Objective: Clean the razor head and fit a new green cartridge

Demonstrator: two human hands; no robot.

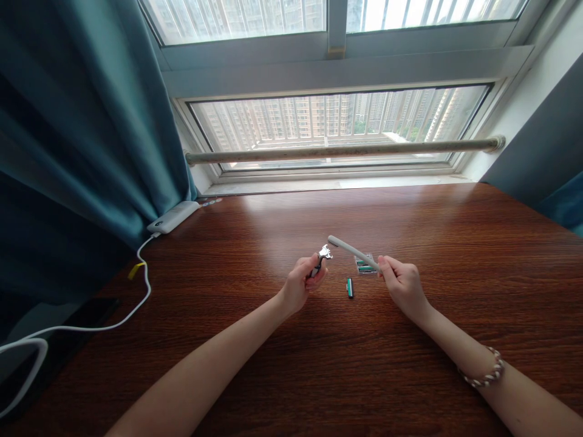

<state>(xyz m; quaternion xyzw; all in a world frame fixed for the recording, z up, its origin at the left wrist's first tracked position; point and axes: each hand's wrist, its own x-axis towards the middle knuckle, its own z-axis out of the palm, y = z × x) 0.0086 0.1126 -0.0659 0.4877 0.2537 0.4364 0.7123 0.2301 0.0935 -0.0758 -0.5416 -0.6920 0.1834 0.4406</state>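
My left hand is closed around a razor handle, its silvery head end bare and pointing up and away. In my right hand is a pale grey toothbrush, gripped near its handle end. Its bristle end reaches left, close to the bare end of the razor handle; whether the two touch I cannot tell. A loose razor cartridge, green and black, lies on the table between my hands. Behind the toothbrush sits a small clear case of cartridges, partly covered by the handle and my fingers.
The brown wooden table runs back to a window with a horizontal rail. A white power bank lies at the far left by the blue curtain, with a white cable trailing from it. A dark flat object lies at the left edge.
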